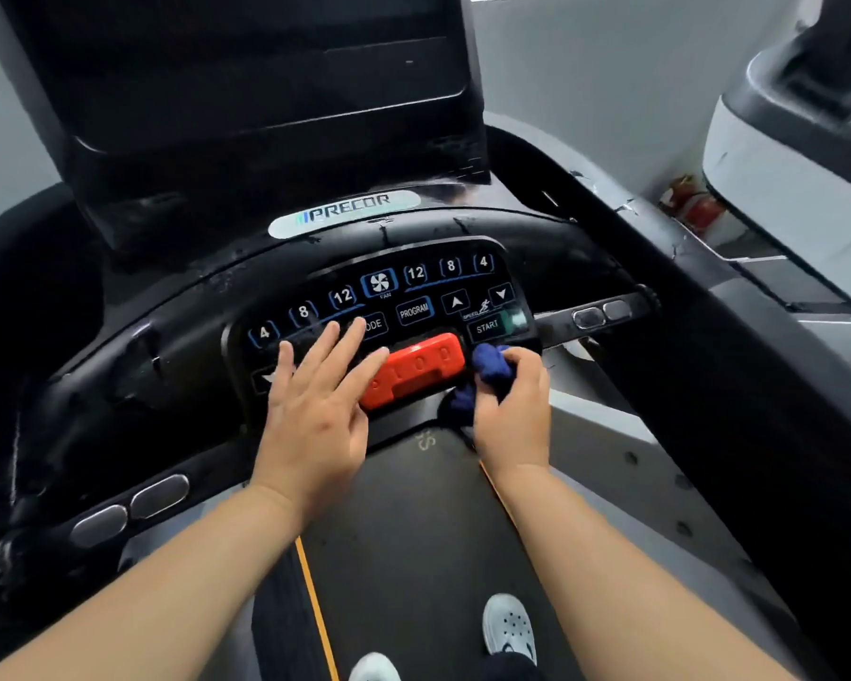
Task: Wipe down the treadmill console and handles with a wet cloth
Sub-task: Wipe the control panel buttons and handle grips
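The black treadmill console (178,346) fills the middle of the head view, with a keypad of blue-outlined buttons (413,282) and a red stop bar (426,366) below them. My left hand (315,405) lies flat with fingers spread on the keypad's lower left, fingertips touching the buttons and the red bar's left end. My right hand (514,410) grips a bunched dark blue cloth (487,368) pressed against the console just right of the red bar, under the START button. Handle bars with silver grip sensors show at lower left (129,508) and at right (603,314).
The dark screen housing (246,90) rises behind the keypad. Below the console runs the black belt (413,533) with an orange line, and my two pale shoes (509,629) stand on it. A neighbouring white and black machine (797,154) stands at the right, a red object (698,208) beside it.
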### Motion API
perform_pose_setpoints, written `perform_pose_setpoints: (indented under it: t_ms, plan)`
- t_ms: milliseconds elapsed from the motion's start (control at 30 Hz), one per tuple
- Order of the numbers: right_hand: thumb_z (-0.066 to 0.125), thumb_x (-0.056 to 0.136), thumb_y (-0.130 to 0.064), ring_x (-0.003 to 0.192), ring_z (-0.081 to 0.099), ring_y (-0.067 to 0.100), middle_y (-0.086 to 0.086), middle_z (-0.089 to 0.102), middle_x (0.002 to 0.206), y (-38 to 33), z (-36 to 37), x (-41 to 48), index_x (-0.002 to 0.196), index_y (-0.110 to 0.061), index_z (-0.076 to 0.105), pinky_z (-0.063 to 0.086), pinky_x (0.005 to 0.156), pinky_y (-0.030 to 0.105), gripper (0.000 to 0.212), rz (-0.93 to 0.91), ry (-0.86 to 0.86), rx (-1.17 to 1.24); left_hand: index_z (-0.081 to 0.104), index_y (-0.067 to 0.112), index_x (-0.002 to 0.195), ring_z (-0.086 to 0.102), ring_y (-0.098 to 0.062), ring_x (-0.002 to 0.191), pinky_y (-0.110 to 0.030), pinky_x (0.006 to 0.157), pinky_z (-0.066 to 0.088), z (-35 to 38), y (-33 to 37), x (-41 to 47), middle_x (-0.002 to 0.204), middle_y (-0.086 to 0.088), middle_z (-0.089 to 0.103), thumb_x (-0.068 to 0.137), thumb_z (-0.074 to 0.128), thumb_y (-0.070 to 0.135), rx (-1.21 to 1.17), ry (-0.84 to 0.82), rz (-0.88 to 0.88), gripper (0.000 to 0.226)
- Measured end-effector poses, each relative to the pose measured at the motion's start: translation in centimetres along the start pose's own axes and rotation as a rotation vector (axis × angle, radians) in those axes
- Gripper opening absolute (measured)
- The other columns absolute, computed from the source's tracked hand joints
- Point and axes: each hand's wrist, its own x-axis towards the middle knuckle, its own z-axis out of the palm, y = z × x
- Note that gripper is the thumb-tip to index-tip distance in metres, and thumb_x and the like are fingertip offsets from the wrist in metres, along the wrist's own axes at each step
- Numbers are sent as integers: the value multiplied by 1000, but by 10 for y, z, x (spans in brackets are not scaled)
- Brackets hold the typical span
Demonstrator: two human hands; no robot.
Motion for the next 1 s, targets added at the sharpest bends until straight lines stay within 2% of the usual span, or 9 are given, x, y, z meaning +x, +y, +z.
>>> perform_pose_setpoints:
  t_ms: [100, 200, 400, 533, 600, 700, 800, 900, 1000]
  plan:
    - [59, 87, -10, 93, 55, 24, 5, 54, 103, 14, -21, 37, 108, -17, 44, 41, 82, 29, 26, 483, 282, 311, 47, 20, 138, 25, -22, 141, -48, 116, 12, 6, 11, 27, 152, -1, 33, 83, 38, 16, 12, -73, 55, 56]
    - [54, 89, -11, 82, 55, 17, 5, 56, 99, 22, -14, 54, 113, -12, 45, 41, 77, 28, 26, 744, 220, 565, 43, 21, 140, 28, -24, 140, -47, 114, 13, 21, 21, 45, 151, -2, 34, 86, 43, 23, 115, -170, 97, 55]
    - [59, 84, -14, 101, 63, 29, 17, 64, 106, 14, 22, 6, 105, -13, 56, 54, 84, 46, 21, 901, -282, 799, 36, 21, 144, 24, -25, 142, -48, 114, 10, 32, 17, 43, 154, -1, 29, 88, 34, 30, 241, -234, 124, 57]
    - [46, 92, 2, 62, 55, 13, 5, 56, 70, 29, -8, 40, 80, -14, 50, 50, 54, 23, 20, 873, -7, 866, 37, 19, 144, 24, -23, 142, -45, 115, 15, 22, 5, 41, 152, -1, 30, 90, 32, 31, 209, -257, 203, 56]
    - [38, 90, 6, 62, 62, 17, 5, 64, 66, 35, -11, 54, 78, -10, 51, 52, 59, 25, 24, 864, 12, 899, 41, 18, 142, 26, -22, 141, -43, 115, 15, 19, 3, 31, 152, -2, 32, 90, 34, 30, 163, -233, 191, 55]
    - [52, 87, -5, 95, 65, 34, 19, 68, 102, 23, 18, 27, 104, -7, 60, 56, 81, 46, 19, 937, -307, 795, 51, 14, 135, 31, -24, 139, -43, 115, 18, 23, 6, 8, 150, -7, 36, 86, 40, 24, 57, -131, 136, 51]
    - [54, 94, -8, 91, 64, 24, 18, 63, 115, 5, 23, 3, 119, -6, 55, 57, 65, 36, 26, 1023, -498, 785, 66, 9, 116, 49, -28, 122, -41, 107, 33, 22, 12, -17, 137, -11, 51, 81, 48, 17, -12, 44, 120, 40]
    - [50, 95, -6, 92, 62, 24, 17, 60, 122, 16, 4, 22, 124, -3, 53, 55, 68, 33, 28, 981, -357, 856, 70, 15, 105, 56, -17, 104, -32, 94, 41, 21, 24, -43, 123, 0, 61, 81, 48, 20, -171, 83, -47, 32]
    - [47, 96, -4, 92, 57, 25, 13, 57, 119, 29, -6, 48, 122, -7, 51, 47, 86, 41, 26, 1023, -126, 868, 65, 34, 99, 56, 3, 89, -26, 82, 45, 24, 46, -43, 103, 17, 64, 88, 50, 19, -530, -49, -541, 23]
